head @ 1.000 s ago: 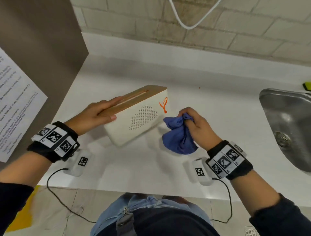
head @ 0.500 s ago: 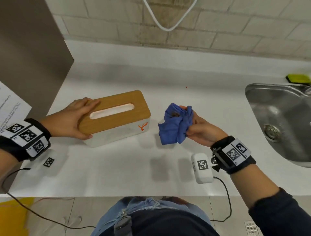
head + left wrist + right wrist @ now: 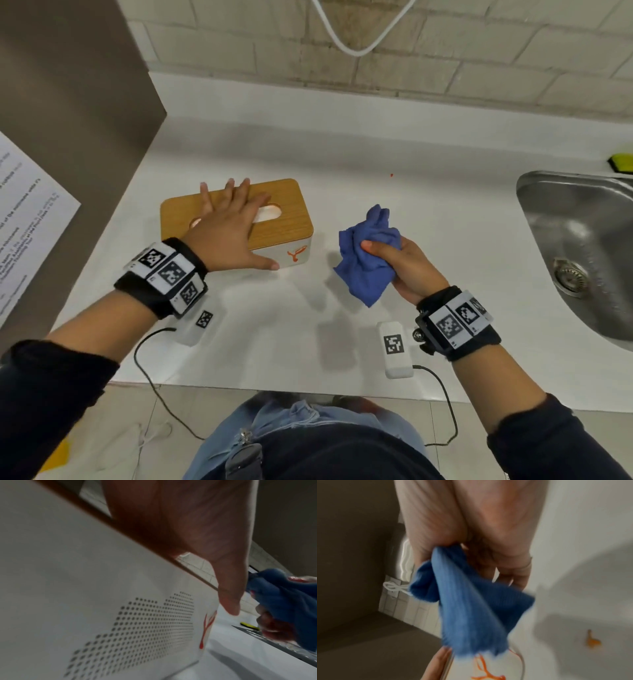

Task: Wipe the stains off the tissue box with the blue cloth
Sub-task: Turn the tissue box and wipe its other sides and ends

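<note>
The tissue box (image 3: 291, 219) has a wooden lid and white sides and stands flat on the white counter (image 3: 428, 212). An orange stain (image 3: 295, 255) marks its front right corner, beside a dotted cloud pattern (image 3: 137, 622); the same stain (image 3: 208, 623) shows in the left wrist view. My left hand (image 3: 233, 219) lies flat on the lid, fingers straight and spread, thumb (image 3: 229, 601) down over the front edge. To the right of the box, my right hand (image 3: 394, 260) grips the bunched blue cloth (image 3: 366, 257), held above the counter and apart from the box. The cloth (image 3: 471, 601) hangs from the fist.
A steel sink (image 3: 582, 246) lies at the right, a yellow-green sponge (image 3: 621, 162) behind it. A brown panel (image 3: 68, 102) with a paper sheet (image 3: 27, 212) walls the left side. Two white tagged blocks (image 3: 394, 344) (image 3: 200, 322) with cables sit near the counter's front edge.
The box, tilted up on its side a second ago, was set down flat. My left hand moved from its left end onto the lid. The right hand still holds the cloth, off the box.
</note>
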{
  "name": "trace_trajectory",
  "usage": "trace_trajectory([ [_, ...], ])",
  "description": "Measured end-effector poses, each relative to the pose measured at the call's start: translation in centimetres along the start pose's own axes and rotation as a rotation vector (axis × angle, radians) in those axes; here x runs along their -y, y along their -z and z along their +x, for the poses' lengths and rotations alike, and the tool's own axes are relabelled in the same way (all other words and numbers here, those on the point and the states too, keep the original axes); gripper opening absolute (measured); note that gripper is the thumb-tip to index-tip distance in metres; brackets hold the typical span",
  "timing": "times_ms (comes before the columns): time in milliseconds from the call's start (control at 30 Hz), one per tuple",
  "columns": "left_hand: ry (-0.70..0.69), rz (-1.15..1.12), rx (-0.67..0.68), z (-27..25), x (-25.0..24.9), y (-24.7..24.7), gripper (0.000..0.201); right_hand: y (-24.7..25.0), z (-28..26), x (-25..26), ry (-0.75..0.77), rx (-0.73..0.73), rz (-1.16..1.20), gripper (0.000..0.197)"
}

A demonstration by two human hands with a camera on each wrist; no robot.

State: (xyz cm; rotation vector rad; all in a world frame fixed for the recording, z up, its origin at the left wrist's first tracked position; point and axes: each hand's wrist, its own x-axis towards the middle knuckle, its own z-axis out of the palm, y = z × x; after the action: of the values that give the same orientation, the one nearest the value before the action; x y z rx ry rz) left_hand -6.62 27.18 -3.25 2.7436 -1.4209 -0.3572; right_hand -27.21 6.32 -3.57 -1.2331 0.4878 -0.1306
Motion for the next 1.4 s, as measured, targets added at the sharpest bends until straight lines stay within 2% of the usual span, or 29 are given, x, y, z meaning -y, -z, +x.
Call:
trace_trajectory([
  [33, 0.027, 0.002, 0.021, 0.7, -0.1, 0.0, 0.127, -0.1, 0.2, -0.2, 0.022, -0.035, 0.015, 0.054],
  [100, 0.05, -0.005, 0.057, 1.7, 0.2, 0.2, 0.129, -0.8, 0.5, -0.6, 0.056, -0.087, -0.006, 0.022],
  [200, 0.034, -0.03, 0.072, 2.6, 0.9, 1.2, 0.127, -2.1, 1.1, -1.7, 0.072, -0.299, -0.183, 0.04],
  [267, 0.047, -0.1, 0.119, 2.9, 1.2, 2.2, 0.123, -3.4, 1.3, -2.6, 0.153, -0.426, -0.257, 0.048],
  [367, 0.067, -0.225, 0.282, 3.7, 1.7, 3.8, 0.115, -5.7, 1.4, -2.8, 0.459, -0.486, -0.362, 0.047],
  [433, 0.078, -0.306, 0.397, 4.2, 2.2, 4.6, 0.112, -7.1, 2.0, -2.5, 0.661, -0.48, -0.577, 0.039],
  [533, 0.038, -0.456, 0.505, 4.8, 2.5, 5.5, 0.125, -9.0, 3.5, -2.6, 0.806, -0.491, -0.857, 0.042],
  [700, 0.007, -0.549, 0.526, 5.4, 2.9, 5.8, 0.11, -11.4, 6.1, -3.2, 0.78, -0.516, -0.926, 0.056],
  [867, 0.056, -0.553, 0.499, 6.1, 3.5, 5.4, 0.117, -11.8, 6.0, -4.0, 0.671, -0.32, -0.944, 0.059],
  [1033, 0.084, -0.521, 0.456, 6.8, 4.2, 5.4, 0.099, -11.0, 6.0, -3.9, 0.711, -0.289, -1.032, 0.046],
  [1133, 0.071, -0.421, 0.475, 6.7, 4.2, 5.9, 0.102, -10.6, 5.9, -4.3, 0.686, -0.266, -1.073, 0.045],
  [1233, 0.006, -0.143, 0.413, 6.4, 3.5, 6.5, 0.087, -10.1, 5.2, -5.2, 0.668, -0.255, -1.073, 0.043],
  [1333, -0.036, -0.136, 0.435, 6.4, 3.4, 7.3, 0.064, -9.1, 4.3, -5.9, 0.612, -0.179, -1.089, 0.042],
  [1400, -0.048, -0.205, 0.436, 6.1, 3.3, 7.5, 0.056, -8.2, 3.8, -5.8, 0.506, -0.092, -1.115, 0.037],
])
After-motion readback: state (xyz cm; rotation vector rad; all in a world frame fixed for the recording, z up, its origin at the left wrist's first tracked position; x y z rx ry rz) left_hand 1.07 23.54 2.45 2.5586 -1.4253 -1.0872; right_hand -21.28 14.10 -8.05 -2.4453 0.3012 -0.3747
